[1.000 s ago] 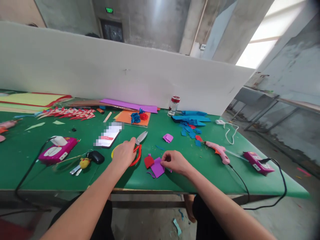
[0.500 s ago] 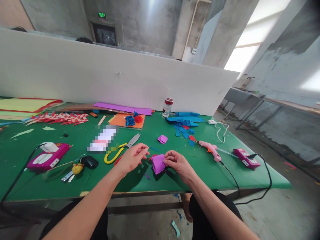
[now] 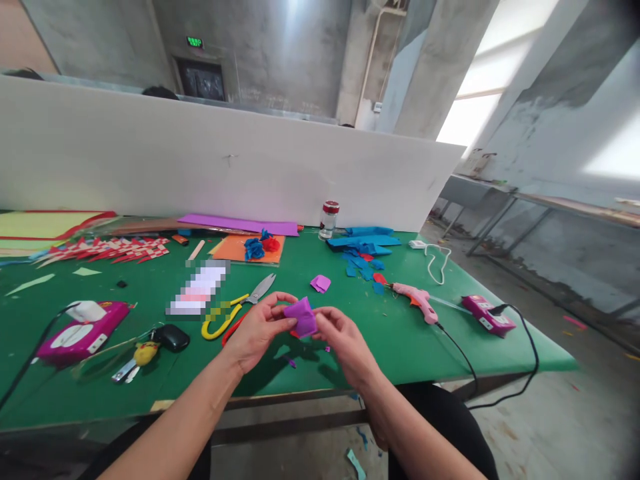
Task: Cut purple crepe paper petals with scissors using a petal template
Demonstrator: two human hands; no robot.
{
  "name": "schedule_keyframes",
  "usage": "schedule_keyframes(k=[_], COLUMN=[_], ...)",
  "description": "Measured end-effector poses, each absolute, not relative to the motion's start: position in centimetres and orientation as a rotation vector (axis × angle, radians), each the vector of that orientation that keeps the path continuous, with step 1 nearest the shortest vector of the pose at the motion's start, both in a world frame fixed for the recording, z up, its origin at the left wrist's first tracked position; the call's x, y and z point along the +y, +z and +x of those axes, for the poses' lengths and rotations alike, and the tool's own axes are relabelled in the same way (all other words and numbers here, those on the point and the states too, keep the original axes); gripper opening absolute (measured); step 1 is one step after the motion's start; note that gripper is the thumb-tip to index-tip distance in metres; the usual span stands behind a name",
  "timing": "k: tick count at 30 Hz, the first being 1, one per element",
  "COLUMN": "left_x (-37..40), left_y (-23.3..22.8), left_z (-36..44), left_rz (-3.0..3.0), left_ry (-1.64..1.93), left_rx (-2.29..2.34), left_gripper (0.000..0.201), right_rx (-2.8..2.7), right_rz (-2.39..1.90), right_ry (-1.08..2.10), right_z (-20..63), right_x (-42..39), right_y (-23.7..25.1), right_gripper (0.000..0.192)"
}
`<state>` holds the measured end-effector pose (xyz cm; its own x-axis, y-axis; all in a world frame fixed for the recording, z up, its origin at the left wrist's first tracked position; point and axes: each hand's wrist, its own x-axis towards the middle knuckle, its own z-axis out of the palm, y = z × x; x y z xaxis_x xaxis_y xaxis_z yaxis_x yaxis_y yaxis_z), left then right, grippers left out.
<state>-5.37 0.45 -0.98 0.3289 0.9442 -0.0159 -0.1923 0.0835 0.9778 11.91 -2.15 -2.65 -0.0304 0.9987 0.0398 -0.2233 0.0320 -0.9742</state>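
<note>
A small piece of purple paper [image 3: 301,317] is held above the near part of the green table [image 3: 370,347]. My left hand [image 3: 263,328] pinches its left edge, and my right hand [image 3: 340,337] pinches the right edge. Scissors [image 3: 240,308] with yellow handles lie open just beyond my left hand, partly covered by it. Farther back sits another little stack of purple paper [image 3: 321,284]. A bit of red shows beneath the held paper, and small purple scraps [image 3: 290,361] lie below it.
To the right lie a pink glue gun [image 3: 414,300] and a magenta power strip [image 3: 488,315], both corded. Blue paper [image 3: 365,241] and a lidded jar [image 3: 329,220] stand near the white board [image 3: 280,167]. Keys [image 3: 145,353] and another magenta box [image 3: 85,333] are at left.
My left hand has come to the purple paper and taken hold of its left side. The paper has been lifted slightly and moved left with my right hand. The view has shifted a little.
</note>
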Motion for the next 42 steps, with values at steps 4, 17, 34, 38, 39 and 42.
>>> schedule_keyframes(k=[4, 17, 34, 38, 39, 42], left_x=[0.2, 0.2, 2.5, 2.2, 2.1, 1.7], left_y=[-0.9, -1.1, 0.6, -0.1, -0.2, -0.6], left_z=[-5.1, -4.8, -8.9, -8.1, -7.8, -7.2], left_rz=[1.169, 1.272, 1.229, 1.271, 1.277, 1.281], left_ry=[1.043, 0.984, 1.389, 1.329, 1.313, 1.266], left_rx=[0.829, 1.006, 1.292, 1.268, 1.26, 1.241], left_gripper=[0.036, 0.021, 0.019, 0.02, 0.021, 0.021], right_rx=[-1.186, -1.077, -1.893, -1.969, -1.975, -1.952], right_rz=[-1.031, -1.018, -1.472, -1.514, -1.505, -1.436], right_ry=[1.129, 1.259, 0.669, 0.66, 0.67, 0.729], right_z=[10.9, 11.7, 13.3, 11.6, 11.5, 11.8], right_x=[-2.4, -2.5, 2.7, 3.6, 3.7, 3.0], right_y=[-3.3, -4.3, -4.5, -4.1, -3.9, -3.3], right_gripper=[0.029, 0.033, 0.004, 0.017, 0.018, 0.013])
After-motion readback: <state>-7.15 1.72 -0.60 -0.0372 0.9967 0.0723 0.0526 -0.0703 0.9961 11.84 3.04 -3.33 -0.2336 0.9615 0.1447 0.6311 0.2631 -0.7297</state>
